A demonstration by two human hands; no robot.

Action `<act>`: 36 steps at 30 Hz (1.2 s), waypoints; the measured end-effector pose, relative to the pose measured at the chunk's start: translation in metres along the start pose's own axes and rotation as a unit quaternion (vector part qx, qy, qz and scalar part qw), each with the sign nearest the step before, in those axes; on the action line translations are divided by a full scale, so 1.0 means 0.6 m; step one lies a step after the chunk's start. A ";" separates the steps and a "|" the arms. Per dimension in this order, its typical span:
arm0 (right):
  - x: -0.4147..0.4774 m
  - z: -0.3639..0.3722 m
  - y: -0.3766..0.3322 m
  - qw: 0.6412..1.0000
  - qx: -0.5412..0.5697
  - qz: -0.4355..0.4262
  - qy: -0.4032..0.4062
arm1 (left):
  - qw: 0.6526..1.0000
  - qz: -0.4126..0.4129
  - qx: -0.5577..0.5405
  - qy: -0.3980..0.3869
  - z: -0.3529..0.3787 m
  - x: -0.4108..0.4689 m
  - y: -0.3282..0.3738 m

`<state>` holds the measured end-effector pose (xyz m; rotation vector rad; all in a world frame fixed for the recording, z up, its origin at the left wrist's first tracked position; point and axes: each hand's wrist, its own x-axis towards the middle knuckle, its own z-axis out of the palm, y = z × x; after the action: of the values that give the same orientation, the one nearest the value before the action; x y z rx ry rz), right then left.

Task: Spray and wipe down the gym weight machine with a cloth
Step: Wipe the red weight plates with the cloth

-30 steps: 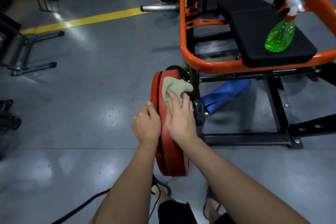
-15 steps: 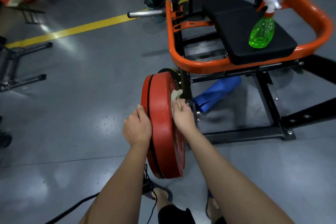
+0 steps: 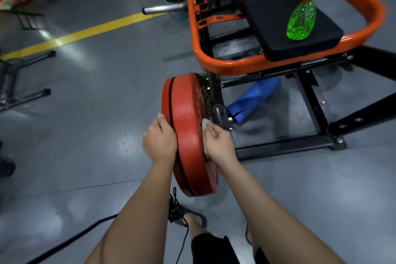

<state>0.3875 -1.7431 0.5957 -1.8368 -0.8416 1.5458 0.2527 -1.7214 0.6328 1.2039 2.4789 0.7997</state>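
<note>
I find the red weight plate upright on edge, just below the near left corner of the machine's orange frame. My left hand grips its outer rim, fingers curled over the edge. My right hand holds the cloth bunched in curled fingers, pressed to the plate's lettered face beside the hub. The green spray bottle stands on the black seat pad, toward its right edge, well apart from both hands.
</note>
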 end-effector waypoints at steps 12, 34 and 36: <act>0.016 -0.024 0.078 0.988 -0.063 0.055 -0.132 | 1.000 0.001 0.007 0.000 0.001 0.013 0.004; -0.040 -0.019 0.092 0.990 0.122 -0.022 -0.060 | 1.000 0.003 -0.006 -0.008 0.004 0.017 0.006; -0.056 -0.018 0.050 0.983 0.152 -0.093 -0.040 | 1.000 0.002 -0.001 -0.010 0.003 0.018 0.006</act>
<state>0.3971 -1.7884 0.5945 -1.4452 -0.7426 1.5410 0.2490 -1.7104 0.6331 1.2109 2.4605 0.7874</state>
